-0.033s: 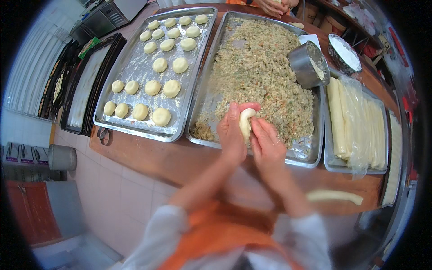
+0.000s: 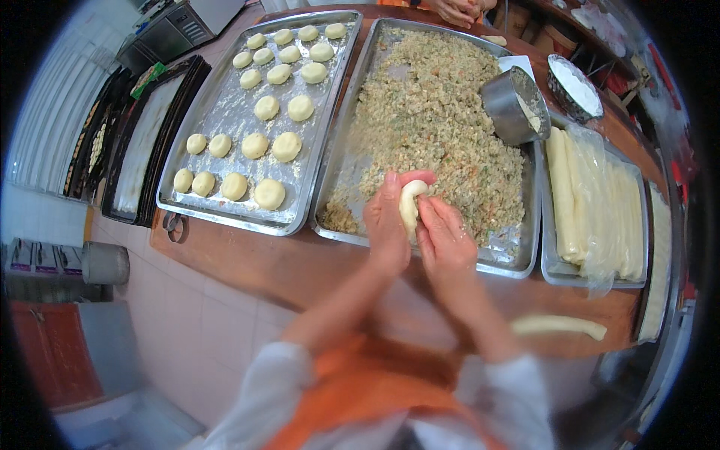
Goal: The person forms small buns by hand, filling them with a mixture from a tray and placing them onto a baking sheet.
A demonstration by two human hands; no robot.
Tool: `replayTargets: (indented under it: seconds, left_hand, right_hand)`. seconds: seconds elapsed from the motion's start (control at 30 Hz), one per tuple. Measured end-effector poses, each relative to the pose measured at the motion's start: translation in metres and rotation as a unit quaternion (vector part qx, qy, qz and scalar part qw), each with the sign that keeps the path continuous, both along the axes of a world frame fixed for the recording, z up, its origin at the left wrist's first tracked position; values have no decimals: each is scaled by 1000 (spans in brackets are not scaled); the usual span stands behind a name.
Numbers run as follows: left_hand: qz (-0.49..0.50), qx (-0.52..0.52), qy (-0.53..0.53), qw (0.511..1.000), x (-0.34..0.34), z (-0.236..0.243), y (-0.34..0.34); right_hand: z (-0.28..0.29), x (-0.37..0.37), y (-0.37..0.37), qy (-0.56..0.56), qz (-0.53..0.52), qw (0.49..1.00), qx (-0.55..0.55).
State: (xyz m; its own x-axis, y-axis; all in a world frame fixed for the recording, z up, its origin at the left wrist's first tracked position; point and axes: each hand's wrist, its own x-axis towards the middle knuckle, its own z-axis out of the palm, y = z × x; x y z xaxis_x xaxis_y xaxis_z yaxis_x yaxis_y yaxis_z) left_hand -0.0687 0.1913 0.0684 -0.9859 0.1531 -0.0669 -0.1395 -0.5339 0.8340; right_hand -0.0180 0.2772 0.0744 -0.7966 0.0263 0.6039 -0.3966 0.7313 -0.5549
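A piece of pale dough (image 2: 409, 202) is held between my two hands above the near edge of a metal tray (image 2: 330, 174) of crumbly filling (image 2: 442, 105). My left hand (image 2: 385, 221) curls round it from the left and far side, thumb raised. My right hand (image 2: 448, 238) presses its fingers together against the dough's right side; bits of filling cling to it. Whether filling is inside the dough is hidden. On the left, another metal tray (image 2: 238, 120) bears several round, flattened dough buns (image 2: 268, 193). A loose dough strip (image 2: 559, 325) lies by the table's near right edge.
A metal pot (image 2: 504, 112) leans tilted in the filling's far right corner. To the right, long dough rolls (image 2: 564, 202) lie in a tray under plastic film (image 2: 596, 217). Behind stands a bowl of white powder (image 2: 574, 86). Another person's hands (image 2: 459, 11) show at the far edge.
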Motion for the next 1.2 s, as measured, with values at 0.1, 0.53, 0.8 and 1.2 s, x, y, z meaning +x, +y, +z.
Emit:
replayTargets:
  seconds: [0.1,0.53,0.8,1.2]
  left_hand:
    - [22,14,-43,999,-3,5,2]
    - [48,-7,-22,999,7,-10,2]
    - [50,-100,157,981,8,-15,-1]
    - [89,164,-121,975,-10,-6,-1]
  right_hand:
    - [4,-1,-2,9,2,1000,28]
    - [-5,-9,1,-4,31,999,-19]
    - [1,-8,5,-112,61,950,-286]
    - [12,-17,20,-309,76,803,-504]
